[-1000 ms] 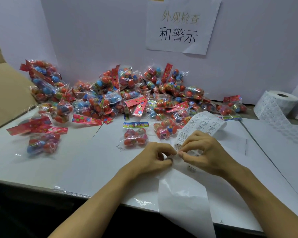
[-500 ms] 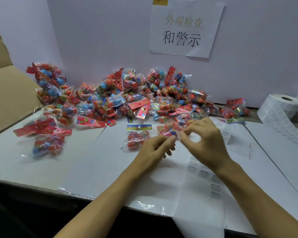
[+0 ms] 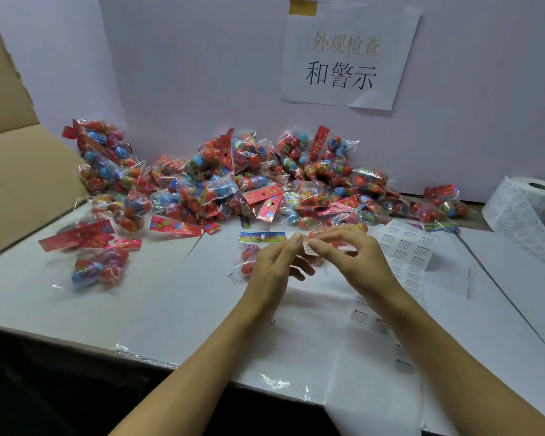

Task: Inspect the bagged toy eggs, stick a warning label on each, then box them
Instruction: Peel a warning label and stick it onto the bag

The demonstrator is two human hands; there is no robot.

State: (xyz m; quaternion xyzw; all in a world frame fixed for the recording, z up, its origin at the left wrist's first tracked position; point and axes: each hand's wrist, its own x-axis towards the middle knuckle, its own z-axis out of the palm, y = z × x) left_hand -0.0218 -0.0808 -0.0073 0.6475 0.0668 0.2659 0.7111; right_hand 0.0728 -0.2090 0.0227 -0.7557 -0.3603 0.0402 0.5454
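Raised right hand (image 3: 351,258) pinching label (image 3: 309,247)

Both forearms bare to frame edge, no sleeves in view. Left hand (image 3: 276,265) and right hand (image 3: 356,259): no gloves, rings, watch. Fingernails short.

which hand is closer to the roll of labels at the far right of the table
Right. The right hand is raised mid-table, nearer the label roll but well short of it; the left hand sits beside it, further from the roll.
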